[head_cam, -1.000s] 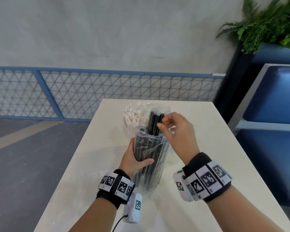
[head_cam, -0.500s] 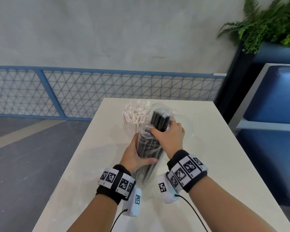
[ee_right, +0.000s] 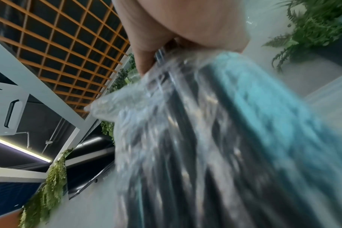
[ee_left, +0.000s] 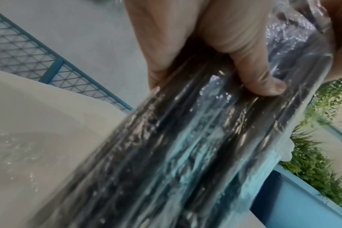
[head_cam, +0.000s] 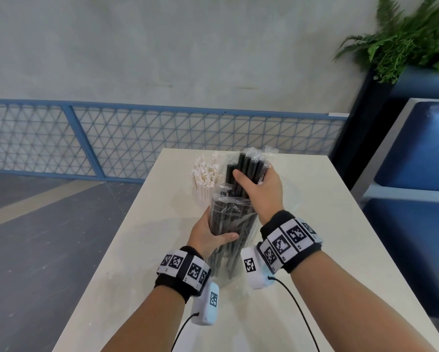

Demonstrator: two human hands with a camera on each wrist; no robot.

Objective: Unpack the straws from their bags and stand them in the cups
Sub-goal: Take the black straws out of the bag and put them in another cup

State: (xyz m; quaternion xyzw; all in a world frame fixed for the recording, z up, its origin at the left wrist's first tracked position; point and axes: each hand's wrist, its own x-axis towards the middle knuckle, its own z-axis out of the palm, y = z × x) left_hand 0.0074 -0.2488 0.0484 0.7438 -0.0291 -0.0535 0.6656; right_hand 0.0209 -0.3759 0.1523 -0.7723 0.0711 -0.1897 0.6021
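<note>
A clear plastic bag (head_cam: 228,224) of black straws (head_cam: 248,165) stands upright over the table. My left hand (head_cam: 209,231) grips the bag around its lower half; in the left wrist view its thumb (ee_left: 254,74) presses on the glossy bag (ee_left: 185,146). My right hand (head_cam: 260,189) is wrapped around the tops of several black straws that stick out of the bag's open mouth. In the right wrist view the black straws (ee_right: 185,146) and crinkled plastic are blurred. White paper-wrapped straws (head_cam: 205,175) stand in a clear cup just behind and to the left, the cup mostly hidden.
The pale table (head_cam: 142,250) is narrow, with its left edge close to my left wrist. A clear empty cup (head_cam: 290,196) sits partly hidden behind my right hand. A blue mesh railing (head_cam: 111,138) runs behind, and a blue bench (head_cam: 416,174) and a fern planter (head_cam: 401,34) stand at the right.
My right hand went from pinching at the bag's top to closing around the bundle of black straws, and it has drawn them up out of the bag. The left hand kept its grip.
</note>
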